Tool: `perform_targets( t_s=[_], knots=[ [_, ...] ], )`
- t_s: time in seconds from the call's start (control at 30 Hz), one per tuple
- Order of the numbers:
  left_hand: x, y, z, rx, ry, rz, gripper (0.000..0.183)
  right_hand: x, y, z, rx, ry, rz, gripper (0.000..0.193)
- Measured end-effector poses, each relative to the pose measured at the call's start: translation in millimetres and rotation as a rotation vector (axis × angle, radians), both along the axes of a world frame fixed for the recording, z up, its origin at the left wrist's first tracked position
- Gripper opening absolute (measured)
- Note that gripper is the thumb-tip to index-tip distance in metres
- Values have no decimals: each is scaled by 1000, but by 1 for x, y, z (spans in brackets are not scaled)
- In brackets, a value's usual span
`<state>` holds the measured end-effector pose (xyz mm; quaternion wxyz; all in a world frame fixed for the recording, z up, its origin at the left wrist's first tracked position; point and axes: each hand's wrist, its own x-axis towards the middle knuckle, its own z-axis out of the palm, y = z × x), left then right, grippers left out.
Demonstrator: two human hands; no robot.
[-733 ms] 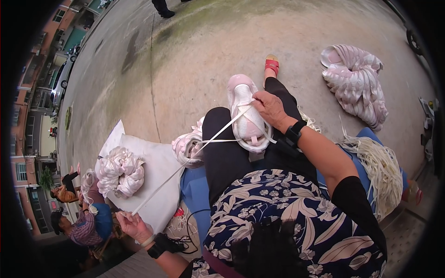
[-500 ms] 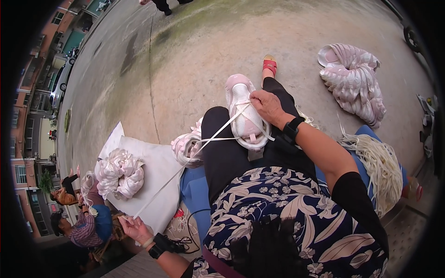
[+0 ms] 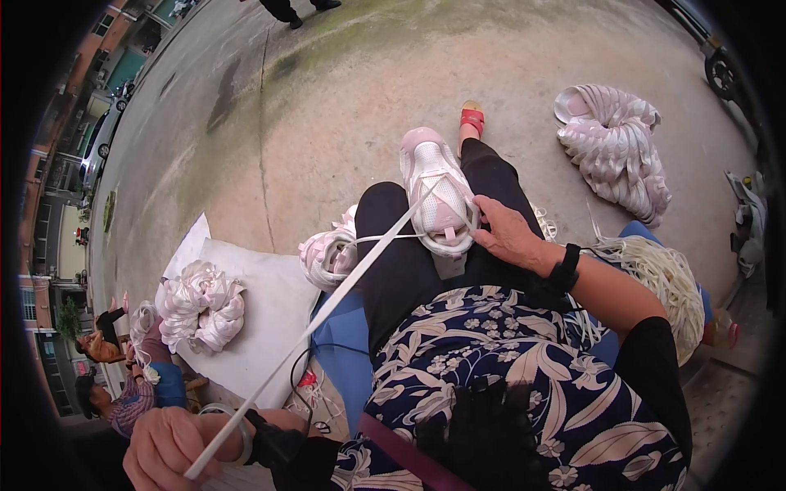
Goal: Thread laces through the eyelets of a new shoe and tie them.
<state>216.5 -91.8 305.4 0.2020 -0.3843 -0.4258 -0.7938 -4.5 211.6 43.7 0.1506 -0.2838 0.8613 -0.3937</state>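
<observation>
Across my lap lies a pink and white sneaker upper [image 3: 426, 159], its toe pointing away from me. A flat white shoelace [image 3: 327, 307] runs from its lacing area, stretched taut down to the lower left. My left hand [image 3: 168, 450] is closed around that lace, well away from the upper. My right hand [image 3: 516, 237] holds the right side of the upper near its collar, thumb and fingers closed on the edge. Another part of the lace crosses left from the collar over my thigh. More pink and white uppers [image 3: 323, 258] rest beside my left knee.
A ring-shaped stack of uppers [image 3: 201, 307] sits on a white sheet [image 3: 270, 282] at left. Another stack [image 3: 614, 147] lies on the concrete at far right. Loose white laces [image 3: 655, 282] hang over something blue beside me. Other people sit at left.
My left hand has pulled the lace down and nearer to me, drawing it out longer. My right hand has shifted from the lacing down to the upper's right side.
</observation>
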Motion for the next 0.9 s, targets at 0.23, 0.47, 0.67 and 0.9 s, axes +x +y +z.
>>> perform_targets(
  t_s=[0.23, 0.47, 0.67, 0.9],
  knots=[
    [-67, 78, 23, -267, 319, -270, 5, -25, -10, 2, 143, 41, -48, 15],
    [-67, 73, 18, -236, 236, -376, 6, -68, -60, 1, 195, 512, 147, 13],
    [-66, 68, 16, -274, 246, -352, 6, -77, -79, 7, 448, 623, 368, 10],
    [-67, 59, 8, -165, 224, -311, 3, -90, -92, -14, 457, 247, 46, 19]
  ],
)
